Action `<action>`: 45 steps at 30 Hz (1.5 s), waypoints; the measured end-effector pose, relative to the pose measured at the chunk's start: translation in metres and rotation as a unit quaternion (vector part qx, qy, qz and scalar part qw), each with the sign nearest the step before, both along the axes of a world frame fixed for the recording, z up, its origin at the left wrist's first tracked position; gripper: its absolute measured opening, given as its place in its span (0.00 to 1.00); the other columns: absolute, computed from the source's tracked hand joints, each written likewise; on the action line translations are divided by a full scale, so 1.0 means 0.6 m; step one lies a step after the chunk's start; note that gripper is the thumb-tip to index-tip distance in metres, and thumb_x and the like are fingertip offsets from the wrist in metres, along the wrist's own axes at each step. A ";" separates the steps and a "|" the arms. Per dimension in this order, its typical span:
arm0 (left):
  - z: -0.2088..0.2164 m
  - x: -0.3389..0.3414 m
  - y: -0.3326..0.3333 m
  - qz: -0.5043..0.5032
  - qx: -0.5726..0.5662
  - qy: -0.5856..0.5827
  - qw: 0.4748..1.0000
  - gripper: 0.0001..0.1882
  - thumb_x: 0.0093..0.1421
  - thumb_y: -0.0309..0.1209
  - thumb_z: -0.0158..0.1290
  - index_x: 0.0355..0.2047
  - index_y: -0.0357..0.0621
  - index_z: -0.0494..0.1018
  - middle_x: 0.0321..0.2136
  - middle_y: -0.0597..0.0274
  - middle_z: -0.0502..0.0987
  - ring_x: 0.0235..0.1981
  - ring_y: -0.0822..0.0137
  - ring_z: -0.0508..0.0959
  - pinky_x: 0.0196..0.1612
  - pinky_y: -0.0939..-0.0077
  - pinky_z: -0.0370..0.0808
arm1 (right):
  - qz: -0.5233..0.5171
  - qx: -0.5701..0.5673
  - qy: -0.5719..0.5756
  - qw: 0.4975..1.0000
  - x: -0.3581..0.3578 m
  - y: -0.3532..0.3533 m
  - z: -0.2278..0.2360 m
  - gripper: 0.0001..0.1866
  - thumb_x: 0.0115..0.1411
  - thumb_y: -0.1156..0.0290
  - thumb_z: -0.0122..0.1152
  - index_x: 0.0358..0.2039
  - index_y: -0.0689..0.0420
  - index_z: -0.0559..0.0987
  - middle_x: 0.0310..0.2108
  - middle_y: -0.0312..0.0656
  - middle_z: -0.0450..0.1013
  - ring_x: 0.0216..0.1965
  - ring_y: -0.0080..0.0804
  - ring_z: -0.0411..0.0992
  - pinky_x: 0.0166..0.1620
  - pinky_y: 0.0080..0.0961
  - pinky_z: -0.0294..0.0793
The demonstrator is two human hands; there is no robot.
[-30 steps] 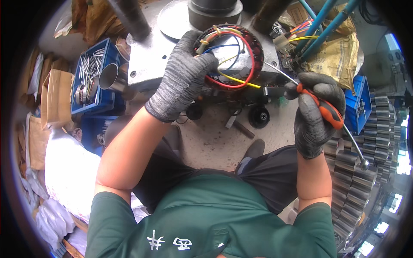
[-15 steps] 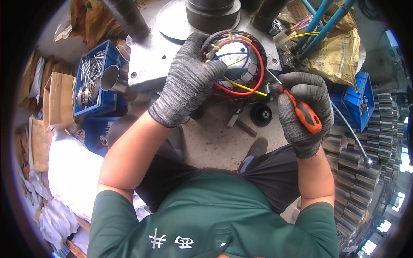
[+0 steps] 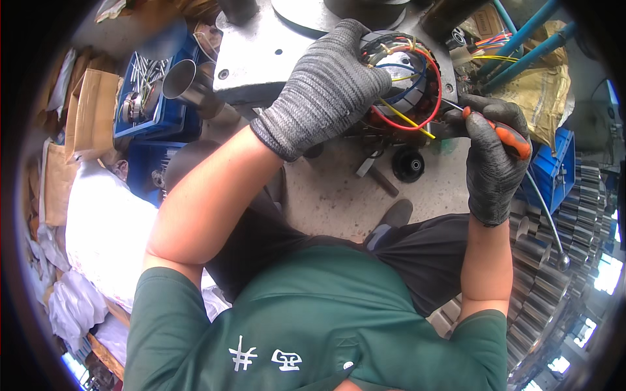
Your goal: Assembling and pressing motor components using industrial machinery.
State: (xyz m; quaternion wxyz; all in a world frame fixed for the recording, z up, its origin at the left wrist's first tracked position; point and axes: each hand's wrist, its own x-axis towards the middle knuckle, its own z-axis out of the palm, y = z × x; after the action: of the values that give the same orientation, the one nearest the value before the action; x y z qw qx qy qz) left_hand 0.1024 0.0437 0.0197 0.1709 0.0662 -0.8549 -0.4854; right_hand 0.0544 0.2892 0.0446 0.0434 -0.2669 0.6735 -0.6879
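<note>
Pinching the left side of a dark ring (image 3: 413, 99) with red, blue and yellow wires (image 3: 411, 120), the left hand (image 3: 326, 85) shows its thumb in front, while the tips of its other fingers are hard to see. The right hand (image 3: 492, 156) has its fingers curled around an orange screwdriver (image 3: 512, 140), its thin tip near the ring's right edge, too small to tell if they touch. Behind, a round metal plate (image 3: 297, 14) is cut off at the top.

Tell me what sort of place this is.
Likely a workshop or factory floor: a blue bin of metal parts at left, stacked metal cylinders at right, and a wired ring-shaped part in the gloved left hand.
</note>
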 end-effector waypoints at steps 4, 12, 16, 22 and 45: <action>0.021 -0.001 0.000 0.002 -0.031 -0.053 0.998 0.28 0.52 0.41 0.64 0.45 0.29 0.73 0.35 0.38 0.81 0.42 0.45 0.83 0.49 0.58 0.79 | -0.001 -0.012 0.100 0.995 0.011 -0.005 -0.016 0.08 0.61 0.87 0.64 0.39 0.65 0.76 0.44 0.49 0.79 0.40 0.32 0.82 0.44 0.27 0.82; 0.012 -0.009 0.001 0.001 -0.026 -0.047 0.999 0.29 0.50 0.44 0.66 0.41 0.29 0.74 0.34 0.36 0.81 0.41 0.46 0.83 0.48 0.58 0.79 | -0.014 0.127 0.330 0.935 0.004 -0.009 -0.019 0.12 0.57 0.88 0.66 0.38 0.63 0.75 0.43 0.48 0.79 0.39 0.30 0.80 0.46 0.26 0.79; 0.015 -0.005 0.003 0.000 -0.045 -0.045 0.998 0.30 0.50 0.46 0.67 0.41 0.30 0.74 0.34 0.37 0.81 0.41 0.46 0.84 0.48 0.58 0.79 | -0.008 0.089 0.232 0.969 0.004 -0.006 -0.019 0.12 0.57 0.87 0.66 0.39 0.63 0.75 0.42 0.47 0.79 0.39 0.29 0.79 0.46 0.25 0.79; 0.014 -0.002 0.004 -0.006 -0.013 -0.044 0.999 0.30 0.51 0.47 0.67 0.40 0.31 0.74 0.34 0.39 0.81 0.42 0.47 0.84 0.49 0.58 0.79 | 0.014 0.057 0.144 0.988 0.002 0.007 -0.016 0.12 0.58 0.87 0.66 0.40 0.62 0.75 0.44 0.47 0.79 0.42 0.28 0.79 0.48 0.24 0.79; 0.000 0.000 0.003 -0.124 0.215 -0.138 0.959 0.31 0.51 0.29 0.59 0.57 0.32 0.71 0.45 0.55 0.79 0.45 0.67 0.79 0.51 0.73 0.78 | 0.039 -0.091 0.010 0.995 -0.021 0.040 0.004 0.12 0.62 0.82 0.65 0.46 0.61 0.76 0.43 0.51 0.81 0.37 0.30 0.82 0.37 0.21 0.83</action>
State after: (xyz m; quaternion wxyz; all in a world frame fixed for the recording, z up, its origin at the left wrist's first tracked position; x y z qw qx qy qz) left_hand 0.1023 0.0457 0.0195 -0.0292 0.0611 -0.7468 -0.6616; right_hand 0.0416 0.3134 0.0472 0.0386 -0.3026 0.5978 -0.7413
